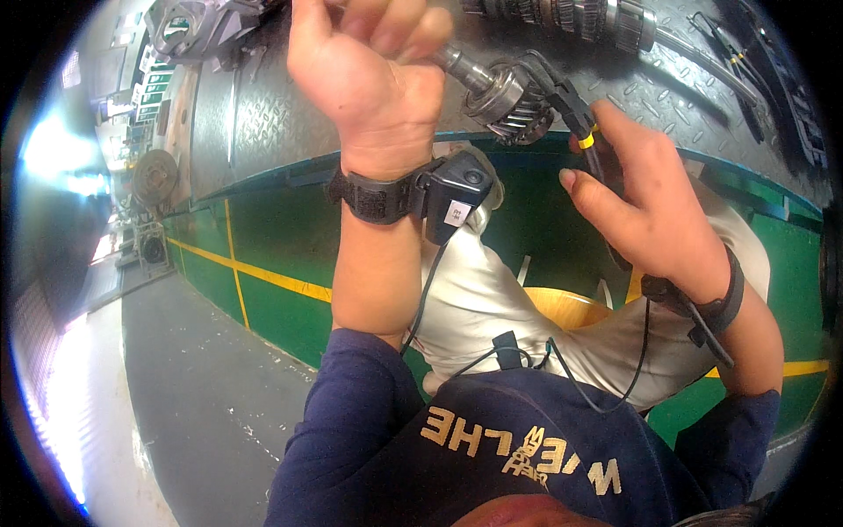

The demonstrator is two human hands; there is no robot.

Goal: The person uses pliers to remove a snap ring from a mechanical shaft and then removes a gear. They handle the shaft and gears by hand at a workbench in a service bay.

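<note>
My left hand (373, 75) is closed around the end of a metal gear shaft (477, 72), its palm side turned toward me and its fingers curled. On the shaft, to the right of that hand, sit a bearing-like ring and a helical gear (524, 119). My right hand (650, 198) grips black pliers (571, 107) with yellow bands on the handles. The pliers' head reaches over the gear end of the shaft; whether the tips touch it I cannot tell. Part of the handles is hidden behind my fingers.
A larger gear assembly (584, 18) lies at the far side of the metal tread-plate bench (290, 114). Grey metal castings (189, 31) and a thin rod (233, 119) are at the left. Dark tools (738, 61) lie at the right. Below is a wooden stool (566, 307).
</note>
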